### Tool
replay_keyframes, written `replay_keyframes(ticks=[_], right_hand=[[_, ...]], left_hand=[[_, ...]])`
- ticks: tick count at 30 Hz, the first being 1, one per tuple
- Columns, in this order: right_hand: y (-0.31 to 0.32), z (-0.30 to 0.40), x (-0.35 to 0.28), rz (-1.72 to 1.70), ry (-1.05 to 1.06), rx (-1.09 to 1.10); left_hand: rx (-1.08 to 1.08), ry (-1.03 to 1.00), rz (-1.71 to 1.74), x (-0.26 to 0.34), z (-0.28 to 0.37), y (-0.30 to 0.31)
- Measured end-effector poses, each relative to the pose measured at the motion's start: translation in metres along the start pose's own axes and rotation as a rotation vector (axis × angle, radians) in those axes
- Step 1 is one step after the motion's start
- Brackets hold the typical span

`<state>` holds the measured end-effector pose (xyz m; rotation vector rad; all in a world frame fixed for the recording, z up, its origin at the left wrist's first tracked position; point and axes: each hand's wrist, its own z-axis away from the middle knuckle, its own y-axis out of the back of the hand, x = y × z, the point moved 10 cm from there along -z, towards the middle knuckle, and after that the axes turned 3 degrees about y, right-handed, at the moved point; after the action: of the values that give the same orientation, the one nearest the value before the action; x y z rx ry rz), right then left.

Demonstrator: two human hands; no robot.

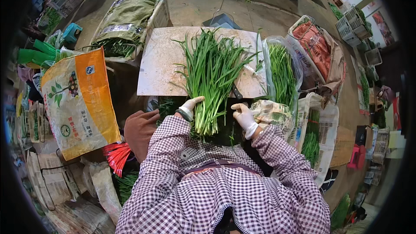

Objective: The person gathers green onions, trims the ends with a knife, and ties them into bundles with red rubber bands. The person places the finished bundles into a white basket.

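Note:
My left hand (pixel 190 105), in a pale glove, grips a bunch of garlic chives (pixel 211 68) near its cut, whitish ends. The leaves fan out over a stained white board (pixel 159 61), and the stalk ends reach past its near edge towards me. My right hand (pixel 244 117), also gloved, is beside the bunch with its fingers curled. I see nothing in its fingers, though their inner side is partly hidden. Just above it, a knife's black handle (pixel 237 93) pokes over the board's near edge; chive leaves cover most of its blade.
Right of the board, a clear plastic bag (pixel 297 65) holds more chives. A white crate (pixel 328 136) holds a tied bundle (pixel 312 130). Red ties (pixel 117 157) hang at my left, below a printed woven sack (pixel 81 104). A covered crate (pixel 162 13) stands beyond the board.

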<state>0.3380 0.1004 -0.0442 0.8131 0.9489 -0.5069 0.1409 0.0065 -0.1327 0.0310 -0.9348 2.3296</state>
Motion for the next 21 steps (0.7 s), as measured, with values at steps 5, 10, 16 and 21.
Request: replay_keyframes(ticks=[5, 10, 16, 21], right_hand=[[-0.063, -0.054, 0.070, -0.425, -0.200, -0.021], [-0.114, -0.043, 0.012, -1.012, -0.254, -0.218], [-0.109, -0.039, -0.021, -0.794, -0.079, -0.210], [-0.052, -0.021, -0.111, -0.811, 0.234, -0.042]], left_hand=[[-0.130, -0.011, 0.075, -0.004, 0.001, -0.008], [-0.081, -0.081, 0.045, -0.002, 0.026, -0.023], [-0.208, -0.505, -0.519, 0.010, 0.037, -0.063], [-0.126, -0.738, -0.532, 0.052, 0.097, -0.110]])
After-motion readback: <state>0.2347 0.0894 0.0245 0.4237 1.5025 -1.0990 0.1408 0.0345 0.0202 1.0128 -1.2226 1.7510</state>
